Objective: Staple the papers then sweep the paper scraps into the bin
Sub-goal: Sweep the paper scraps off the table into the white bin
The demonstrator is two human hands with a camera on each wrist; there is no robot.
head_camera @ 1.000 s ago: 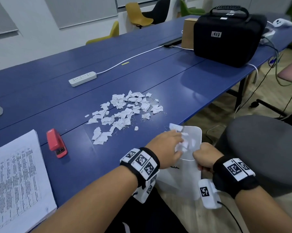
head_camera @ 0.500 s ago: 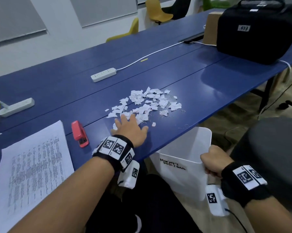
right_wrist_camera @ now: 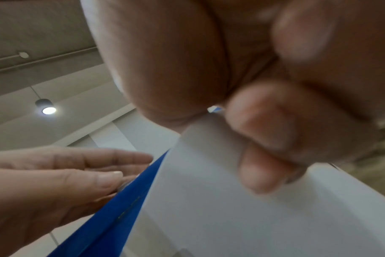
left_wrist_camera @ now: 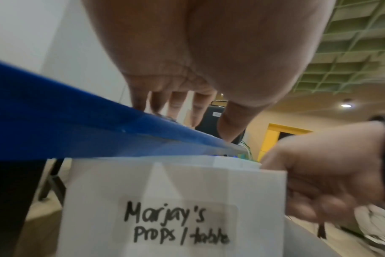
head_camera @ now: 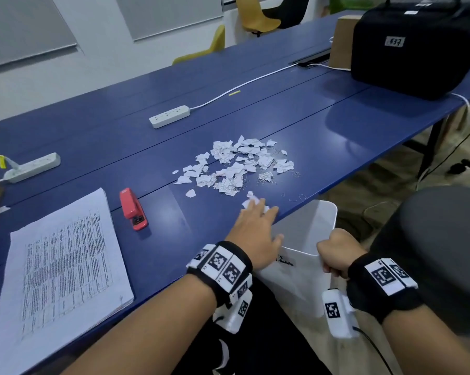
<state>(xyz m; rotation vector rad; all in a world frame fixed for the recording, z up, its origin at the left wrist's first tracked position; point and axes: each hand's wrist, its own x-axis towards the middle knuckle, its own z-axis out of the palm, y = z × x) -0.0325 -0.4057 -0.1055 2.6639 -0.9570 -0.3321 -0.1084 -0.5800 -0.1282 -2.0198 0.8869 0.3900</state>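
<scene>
From the head view, the left hand (head_camera: 255,234) lies flat, fingers straight, at the near edge of the long blue table (head_camera: 323,125), its fingertips on a few white torn paper scraps (head_camera: 252,204); the main heap of scraps (head_camera: 236,166) sits farther in, well apart from the stapled stack of printed white papers (head_camera: 60,266) and the small red stapler (head_camera: 133,209) beside it. The right hand (head_camera: 336,255) grips the rim of a white plastic bin (head_camera: 320,223) held just below the table edge. The left wrist view shows straight fingers (left_wrist_camera: 176,104) on the tabletop and a handwritten label on the bin (left_wrist_camera: 176,224). The right wrist view shows fingers (right_wrist_camera: 266,125) curled over the bin's rim (right_wrist_camera: 211,139).
</scene>
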